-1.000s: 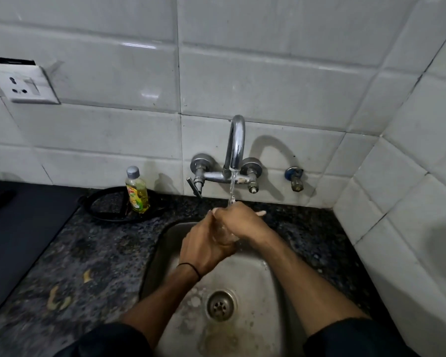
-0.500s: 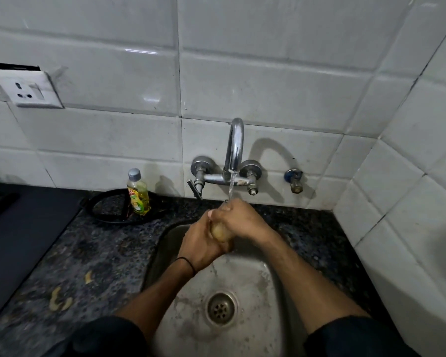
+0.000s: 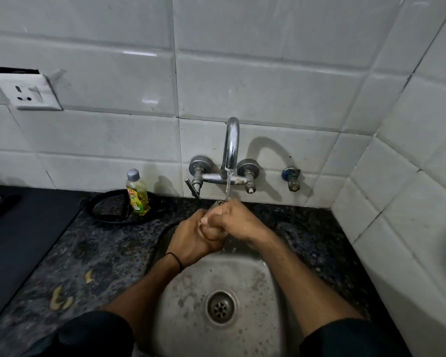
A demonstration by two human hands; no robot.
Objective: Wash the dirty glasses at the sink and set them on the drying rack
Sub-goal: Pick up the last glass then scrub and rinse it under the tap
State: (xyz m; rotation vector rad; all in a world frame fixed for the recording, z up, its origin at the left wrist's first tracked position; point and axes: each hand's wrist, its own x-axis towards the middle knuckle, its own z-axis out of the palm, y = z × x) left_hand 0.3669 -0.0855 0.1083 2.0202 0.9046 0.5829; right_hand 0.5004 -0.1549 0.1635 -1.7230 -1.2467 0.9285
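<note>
Standing at the sink [image 3: 255, 292], the person has both hands bunched together above the basin, at twelve o'clock from the drain [image 3: 220, 307] and right under the curved tap [image 3: 231, 145]. The glass [image 3: 217, 203] is almost swallowed by them. Only a clear wet edge peeks out at the top of the fists, where the thin stream of water [image 3: 228, 184] lands, and a little more shows between the knuckles. From that, its long axis seems to run from six to twelve o'clock, with the exposed end pointing up and away toward the spout, but too much is hidden to tell which end is the mouth. The left hand [image 3: 191, 240], with a thin black band [image 3: 175, 260] at the wrist, comes in from seven o'clock with its fingers curled tight around the lower part of the glass. The right hand [image 3: 240, 220] comes in from four o'clock, its fingers folded over the upper part, so both hands grip it and press against each other. On the dark speckled table [image 3: 101, 253], at ten o'clock from the drain, a small bottle of yellow liquid [image 3: 137, 194] stands upright on a black ring [image 3: 108, 215] against the tiled wall. Some yellow scraps [image 3: 59, 301] lie at nine o'clock. A white wall socket [image 3: 27, 91] sits high at ten o'clock, and a small valve [image 3: 291, 179] sticks out of the tiles just beside the tap at its three o'clock.
</note>
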